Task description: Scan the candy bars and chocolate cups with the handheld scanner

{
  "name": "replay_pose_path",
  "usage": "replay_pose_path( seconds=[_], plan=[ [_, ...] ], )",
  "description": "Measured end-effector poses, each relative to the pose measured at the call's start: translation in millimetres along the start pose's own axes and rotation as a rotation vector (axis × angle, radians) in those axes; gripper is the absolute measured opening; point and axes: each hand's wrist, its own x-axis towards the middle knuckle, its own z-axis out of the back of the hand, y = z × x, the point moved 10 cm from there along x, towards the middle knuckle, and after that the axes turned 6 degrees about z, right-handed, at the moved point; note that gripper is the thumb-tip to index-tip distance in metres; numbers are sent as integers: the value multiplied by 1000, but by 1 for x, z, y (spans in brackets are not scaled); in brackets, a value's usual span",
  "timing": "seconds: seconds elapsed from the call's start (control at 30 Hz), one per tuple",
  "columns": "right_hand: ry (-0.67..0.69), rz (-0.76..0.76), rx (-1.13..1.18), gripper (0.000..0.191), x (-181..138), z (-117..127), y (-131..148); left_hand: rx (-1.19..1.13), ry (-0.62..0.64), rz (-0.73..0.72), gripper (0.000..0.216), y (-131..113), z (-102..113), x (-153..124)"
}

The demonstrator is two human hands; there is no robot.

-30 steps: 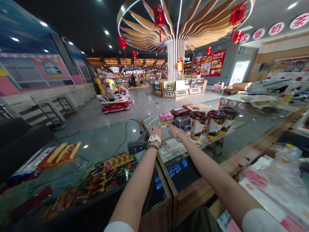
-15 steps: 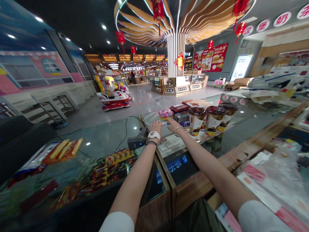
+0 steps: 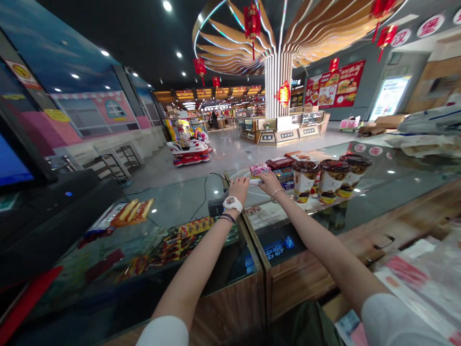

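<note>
My left hand, with a white watch on its wrist, reaches over the glass counter with its fingers curled at the left end of a small white packet. My right hand pinches the packet's other end; its fingertips are partly hidden. Just behind them sits a pink box, beside a stack of small boxes and a dark red pack. Three lidded cups stand right of my right hand. A dark handheld scanner lies mostly hidden behind my left wrist.
Snack packs lie on the left counter near a black monitor. More packaged goods show through the glass. Plastic bags and boxes are at the right. Beyond the counter, a children's ride stands on the floor.
The view has swung left, bringing the monitor into sight. My left wrist now covers more of the scanner. Both hands have come closer around the white packet.
</note>
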Motion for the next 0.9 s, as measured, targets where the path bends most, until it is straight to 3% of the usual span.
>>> replay_pose_path(
  seconds=[0.27,0.47,0.7,0.9],
  plan=[
    [-54,167,99,43,-4,17,55,-3,-81,-4,40,37,34,-32],
    [-106,296,137,32,-5,27,108,-4,-125,48,40,76,50,-64],
    [-72,309,86,30,17,19,160,-14,-212,70,36,123,67,-92],
    [-62,298,112,29,29,2,190,-10,-215,126,37,155,68,-108]
  ],
)
